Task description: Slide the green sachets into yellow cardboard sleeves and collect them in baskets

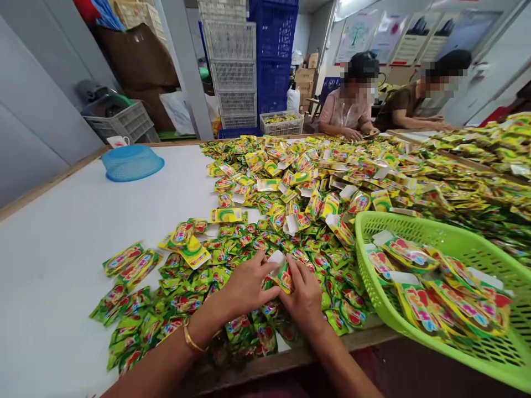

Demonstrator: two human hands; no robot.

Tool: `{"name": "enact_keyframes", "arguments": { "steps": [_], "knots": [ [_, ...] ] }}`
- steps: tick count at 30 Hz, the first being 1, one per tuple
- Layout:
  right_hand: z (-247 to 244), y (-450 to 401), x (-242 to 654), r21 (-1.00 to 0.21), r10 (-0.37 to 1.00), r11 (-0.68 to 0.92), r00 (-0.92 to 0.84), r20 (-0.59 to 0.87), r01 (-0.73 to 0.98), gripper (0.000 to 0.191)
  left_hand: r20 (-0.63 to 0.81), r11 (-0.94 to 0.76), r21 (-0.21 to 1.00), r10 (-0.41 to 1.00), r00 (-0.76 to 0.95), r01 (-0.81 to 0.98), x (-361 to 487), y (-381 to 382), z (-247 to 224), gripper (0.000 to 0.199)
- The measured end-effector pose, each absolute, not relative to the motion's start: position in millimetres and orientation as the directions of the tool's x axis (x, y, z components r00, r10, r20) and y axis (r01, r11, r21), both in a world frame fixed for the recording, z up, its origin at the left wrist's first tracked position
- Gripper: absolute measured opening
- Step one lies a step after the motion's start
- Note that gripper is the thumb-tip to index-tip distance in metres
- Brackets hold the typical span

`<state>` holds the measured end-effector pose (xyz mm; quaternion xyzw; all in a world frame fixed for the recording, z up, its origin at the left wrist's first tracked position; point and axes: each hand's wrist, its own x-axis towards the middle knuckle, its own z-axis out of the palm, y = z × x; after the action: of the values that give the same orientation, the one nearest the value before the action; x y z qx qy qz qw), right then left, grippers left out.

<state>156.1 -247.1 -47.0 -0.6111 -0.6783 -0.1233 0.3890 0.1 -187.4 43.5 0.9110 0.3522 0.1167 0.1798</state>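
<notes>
Between my two hands is a small yellow-green printed carton point(285, 278) with a white flap standing up at its top end. My left hand point(249, 282) pinches the flap side with thumb and fingers. On the other side, my right hand point(305, 293) grips the carton's body. Beneath and around both hands lie many small green candy packets point(182, 304) in a loose heap. Just beyond them, yellow cartons point(269, 185) are piled, some with white flaps open. At my right, a lime-green basket point(360, 265) holds several cartons point(418, 301) with flaps up.
A blue mesh basket point(133, 164) rests on the white table point(53, 265) at the left. Across the table sit two people point(346, 108). Stacked white crates point(232, 72) and blue crates point(274, 61) stand behind. The wooden edge point(369, 331) runs in front of me.
</notes>
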Motion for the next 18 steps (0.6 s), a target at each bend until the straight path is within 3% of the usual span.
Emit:
{"name": "enact_keyframes", "arguments": {
  "steps": [4, 8, 11, 14, 16, 18],
  "knots": [
    [-44.6, -249.3, 158.5, -0.240, 0.730, 0.292, -0.054, 0.681, 0.926, 0.061, -0.056, -0.708, 0.268, 0.665, 0.744, 0.653, 1.0, -182.1, 50.6, 0.028],
    [-45.1, -247.7, 159.2, -0.277, 0.715, 0.262, 0.007, 0.699, 0.924, 0.060, -0.129, -0.713, 0.297, 0.629, 0.767, 0.635, -3.1, -175.8, 54.7, 0.025],
    [-45.7, -246.7, 155.7, -0.362, 0.744, 0.251, 0.060, 0.666, 0.898, 0.059, -0.044, -0.658, 0.449, 0.660, 0.750, 0.605, -3.0, -177.1, 50.5, 0.018],
    [-38.6, -250.9, 156.6, -0.410, 0.782, 0.250, 0.067, 0.620, 0.877, 0.055, 0.023, -0.505, 0.719, 0.704, 0.710, 0.478, 0.8, -182.1, 45.8, 0.018],
    [-24.9, -258.4, 169.0, -0.364, 0.774, 0.233, 0.054, 0.630, 0.902, 0.054, -0.029, -0.313, 0.877, 0.723, 0.691, 0.364, 1.8, -181.5, 45.4, 0.019],
    [-3.3, -269.2, 196.1, -0.269, 0.735, 0.143, 0.079, 0.673, 0.952, 0.054, -0.088, -0.134, 0.948, 0.760, 0.644, 0.288, 0.0, -172.9, 45.7, 0.027]
  ]
}}
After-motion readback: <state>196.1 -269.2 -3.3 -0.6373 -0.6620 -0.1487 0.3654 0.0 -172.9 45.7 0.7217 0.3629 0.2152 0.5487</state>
